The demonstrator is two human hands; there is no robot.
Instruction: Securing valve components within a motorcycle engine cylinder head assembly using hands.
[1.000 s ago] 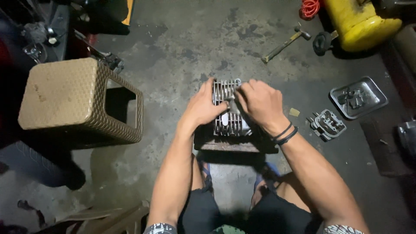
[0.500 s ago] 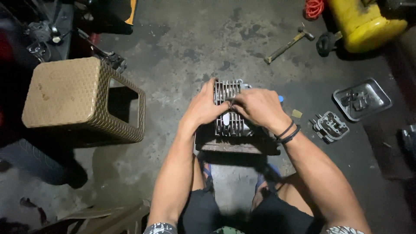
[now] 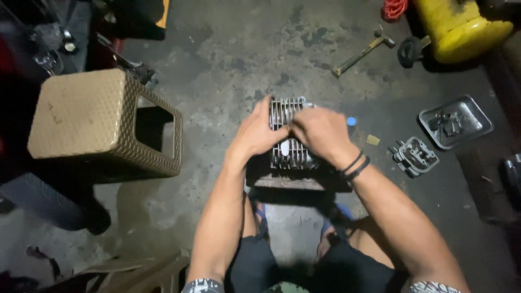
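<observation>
Closest to me, my left hand (image 3: pixel 259 134) clasps the left side of a finned metal engine cylinder (image 3: pixel 290 154) sitting on a dark block (image 3: pixel 293 180) on the floor between my knees. My right hand (image 3: pixel 321 133) curls over its top, gripping. Right: small finned part (image 3: pixel 415 156), metal tray (image 3: pixel 455 121). Left: tan woven stool (image 3: pixel 103 125). Farthest: hammer (image 3: pixel 362 53), yellow container (image 3: pixel 461 27).

Dull finned metal cylinder (image 3: pixel 286 142), rough concrete floor (image 3: pixel 244 49)
</observation>
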